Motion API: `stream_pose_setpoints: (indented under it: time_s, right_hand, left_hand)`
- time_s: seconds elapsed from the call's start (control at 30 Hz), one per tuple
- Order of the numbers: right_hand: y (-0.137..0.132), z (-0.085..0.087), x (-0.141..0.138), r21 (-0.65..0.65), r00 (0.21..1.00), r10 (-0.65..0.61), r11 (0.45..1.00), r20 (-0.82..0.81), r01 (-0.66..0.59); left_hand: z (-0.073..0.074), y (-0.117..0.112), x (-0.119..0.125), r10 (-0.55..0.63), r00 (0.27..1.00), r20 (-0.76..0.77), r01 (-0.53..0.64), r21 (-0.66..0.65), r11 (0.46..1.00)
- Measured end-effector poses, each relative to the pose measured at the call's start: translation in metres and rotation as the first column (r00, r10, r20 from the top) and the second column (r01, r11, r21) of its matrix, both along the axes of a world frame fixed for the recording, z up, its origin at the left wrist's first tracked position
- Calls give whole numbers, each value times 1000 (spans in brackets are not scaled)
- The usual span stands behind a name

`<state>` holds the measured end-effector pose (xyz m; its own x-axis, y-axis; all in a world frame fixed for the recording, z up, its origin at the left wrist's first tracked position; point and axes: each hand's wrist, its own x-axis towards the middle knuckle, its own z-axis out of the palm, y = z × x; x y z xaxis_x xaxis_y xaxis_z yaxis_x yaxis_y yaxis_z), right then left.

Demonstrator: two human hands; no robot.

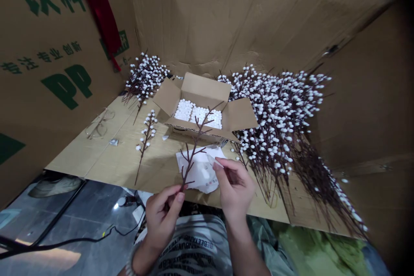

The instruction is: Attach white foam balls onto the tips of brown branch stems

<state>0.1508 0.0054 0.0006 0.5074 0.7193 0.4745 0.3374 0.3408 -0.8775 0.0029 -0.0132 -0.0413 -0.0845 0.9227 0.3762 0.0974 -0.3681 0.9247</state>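
- The left hand (163, 215) clenched the base of a bare brown artificial branch (195, 146), holding it upright with its twigs free.
- The right hand (234, 185) pinched a small pale sliver (218, 163) just beside the twigs.
- Crumpled white paper (200, 174) lay beneath, on the cardboard surface (80, 159).
- Farther off stood an open carton (197, 90) of white foam balls (197, 114), with white-berried stems (274, 116) heaped to its right.

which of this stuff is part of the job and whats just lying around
Part of the job:
the left hand holding a bare brown branch
the right hand pinching a small white bit
the box of white balls
the piled white-berried branches

Just lying about:
eyeglasses
a small foil packet
a black cable
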Motion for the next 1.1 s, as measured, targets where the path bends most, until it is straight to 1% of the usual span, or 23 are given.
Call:
stream_pose_setpoints:
  time_s: [0.1, 0.17, 0.37, 0.47, 0.73, 0.97, 1.1]
  right_hand:
    - [-3, -4, 0, -49, 998, 51, 998, 42, -49]
    - [-5, -7, -1, -78, 996, 82, 994, 40, -79]
    - [-4, -9, -7, -95, 989, 148, 985, 5, -147]
    - [-3, -9, -8, -71, 986, 167, 983, -6, -167]
    - [-3, -9, -8, -90, 987, 163, 982, -8, -163]
    - [-5, -7, -8, -81, 984, 179, 980, -14, -179]
    - [-6, -7, -6, -65, 991, 122, 990, -48, -125]
  left_hand:
    - [2, -1, 0, -2, 1000, 8, 2, -15, 1000]
    - [3, -1, 0, -4, 1000, 14, 4, -21, 1000]
    - [3, -1, -1, -17, 999, 37, 18, -19, 1000]
    - [1, -1, -2, -11, 999, 31, 12, -23, 1000]
    - [2, -2, -1, -4, 1000, 15, 5, -14, 1000]
    - [3, -2, -1, 25, 1000, -7, -25, -58, 998]
    - [3, -3, -1, 19, 1000, 9, -18, -57, 998]
